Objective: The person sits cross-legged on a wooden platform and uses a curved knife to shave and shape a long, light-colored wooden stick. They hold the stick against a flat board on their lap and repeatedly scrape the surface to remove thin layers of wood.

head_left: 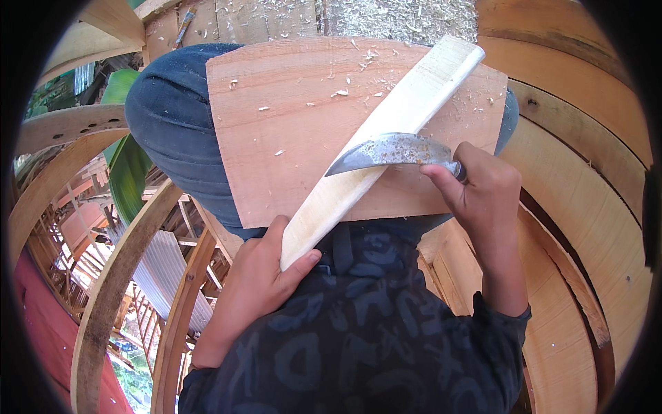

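Note:
A pale, flat length of wood [393, 117] slants across a thin reddish-brown board [276, 159] resting on my lap. My left hand [265, 272] is wrapped round the near end of the pale wood, close to my belly. In my right hand [479, 183] is a curved knife [393, 150], its handle mostly hidden by my fingers and my thumb at the base of the blade. The rust-spotted blade lies across the middle of the pale wood, its tip pointing left. From this angle I cannot tell whether its edge bites into the wood.
Wood shavings [400, 17] cover planks at the far side, with a few curls on the board. Curved planks [579, 186] rise at my right. Curved wooden ribs [124, 276] and a green leaf [129, 178] are at my left. A thin brush-like stick [184, 27] lies at the far left.

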Motion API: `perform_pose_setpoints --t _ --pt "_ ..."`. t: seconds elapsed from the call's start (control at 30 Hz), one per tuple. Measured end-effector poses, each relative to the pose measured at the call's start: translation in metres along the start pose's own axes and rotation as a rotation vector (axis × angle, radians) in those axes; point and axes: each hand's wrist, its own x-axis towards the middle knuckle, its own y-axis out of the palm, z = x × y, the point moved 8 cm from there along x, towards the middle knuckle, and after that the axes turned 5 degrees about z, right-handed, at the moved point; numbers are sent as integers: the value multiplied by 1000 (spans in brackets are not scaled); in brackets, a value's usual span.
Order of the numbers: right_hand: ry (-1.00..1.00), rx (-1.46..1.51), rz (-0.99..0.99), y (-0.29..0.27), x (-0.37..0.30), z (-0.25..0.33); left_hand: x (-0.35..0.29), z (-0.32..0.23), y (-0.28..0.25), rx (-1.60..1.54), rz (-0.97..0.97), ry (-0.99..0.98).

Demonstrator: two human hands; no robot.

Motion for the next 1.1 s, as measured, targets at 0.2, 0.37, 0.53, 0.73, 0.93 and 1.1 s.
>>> perform_pose_setpoints --t 0.2,0.37,0.53,0.73,0.93,1.1 --pt "-24 -36 -85 2 5 -15 1 -2 1 -46 -26 17" --pt "13 -88 -182 -5 13 -42 -1 -3 0 -32 -13 15" --pt "93 -144 -212 -6 21 -53 -3 0 -1 -64 -63 7" --pt "388 70 -163 -36 23 -104 -11 18 -3 -123 -99 10" --pt "50 182 35 -1 10 4 -7 25 -2 -263 -6 167" --pt "172 517 -21 11 7 15 -6 14 -11 -589 177 253"
